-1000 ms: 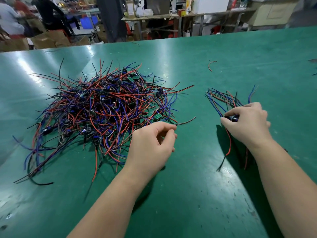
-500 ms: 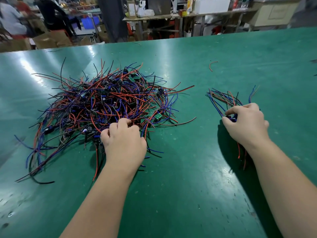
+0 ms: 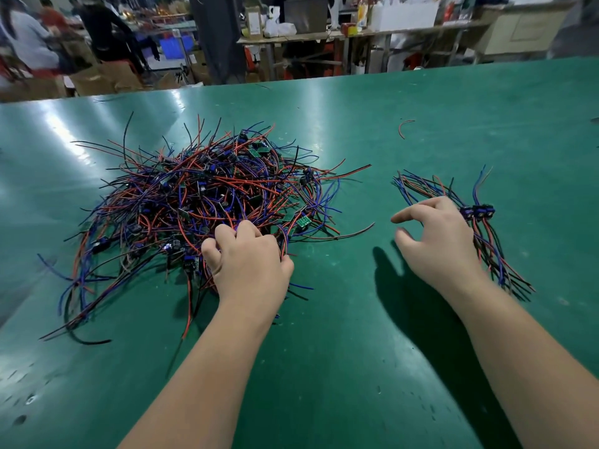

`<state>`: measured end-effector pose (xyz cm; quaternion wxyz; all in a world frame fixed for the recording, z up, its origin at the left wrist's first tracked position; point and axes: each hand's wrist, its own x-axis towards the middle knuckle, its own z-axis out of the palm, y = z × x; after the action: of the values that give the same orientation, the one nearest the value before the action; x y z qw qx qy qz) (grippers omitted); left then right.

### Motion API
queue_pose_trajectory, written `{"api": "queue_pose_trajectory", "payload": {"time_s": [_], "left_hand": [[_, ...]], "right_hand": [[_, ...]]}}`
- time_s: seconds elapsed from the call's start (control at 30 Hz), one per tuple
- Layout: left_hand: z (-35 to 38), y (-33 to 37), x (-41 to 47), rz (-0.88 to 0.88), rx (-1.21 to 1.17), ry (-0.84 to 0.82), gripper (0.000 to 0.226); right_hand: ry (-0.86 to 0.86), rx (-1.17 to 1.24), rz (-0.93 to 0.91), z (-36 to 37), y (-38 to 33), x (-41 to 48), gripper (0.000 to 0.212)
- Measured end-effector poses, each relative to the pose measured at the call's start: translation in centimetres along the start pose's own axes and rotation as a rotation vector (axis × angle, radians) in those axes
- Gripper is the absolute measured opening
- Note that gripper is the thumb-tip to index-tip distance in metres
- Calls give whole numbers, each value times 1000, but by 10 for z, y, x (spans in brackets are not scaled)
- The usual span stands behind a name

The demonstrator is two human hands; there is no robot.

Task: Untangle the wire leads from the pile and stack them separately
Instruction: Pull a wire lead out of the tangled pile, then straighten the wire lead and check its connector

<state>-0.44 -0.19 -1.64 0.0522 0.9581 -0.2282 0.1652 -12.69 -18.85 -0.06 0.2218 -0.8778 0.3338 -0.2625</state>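
**Left hand digs into the tangle, right hand waits by the sorted leads**

The pile (image 3: pixel 201 202) of red, blue and black wire leads sits on the left half of the green table (image 3: pixel 324 367), a loose mound with ends sticking out all round. The left hand (image 3: pixel 249 260) is at its near edge, knuckles up, fingers curled down among the strands and closed on a few of them. It looks placed there to work 1 lead free from the edge, where the knot is thinnest.

The right hand (image 3: pixel 437 241) hovers between pile and stack, fingers apart and loosely bent, thumb out, holding nothing. My guess is it is ready to take whatever comes loose.

The stack (image 3: pixel 486 241) lies just right of that hand, well apart from the pile. Its leads run roughly parallel with the blue plugs (image 3: pixel 478 211) lined up together, which keeps them from knotting again.

Small green boards (image 3: pixel 303 221) show among the tangled wires. A short red scrap (image 3: pixel 404 127) lies alone further back.

I can read no brand or writing anywhere. The boxes on the far workbench (image 3: pixel 356 34) are too blurred.
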Motion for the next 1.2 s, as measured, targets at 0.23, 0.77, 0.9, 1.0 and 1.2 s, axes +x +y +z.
{"api": "queue_pose_trajectory", "payload": {"time_s": [0.23, 0.77, 0.9, 1.0, 1.2], "left_hand": [[-10, -2, -3, -19, -193, 113, 22], [-40, 30, -34, 492, -1626, -637, 4], [-41, 30, -36, 650, -1456, -666, 13], [-42, 28, -36, 715, -1368, -628, 11], [-41, 28, -30, 228, -1400, -693, 21]], "right_hand": [[14, 80, -38, -1, -4, -1, 17], [-628, 1348, 485, -16, -25, -1, 25], [-776, 1168, 532, -6, -27, -9, 23], [-735, 1213, 416, -6, -27, -11, 28], [-635, 1335, 323, -15, -25, -5, 29]]}}
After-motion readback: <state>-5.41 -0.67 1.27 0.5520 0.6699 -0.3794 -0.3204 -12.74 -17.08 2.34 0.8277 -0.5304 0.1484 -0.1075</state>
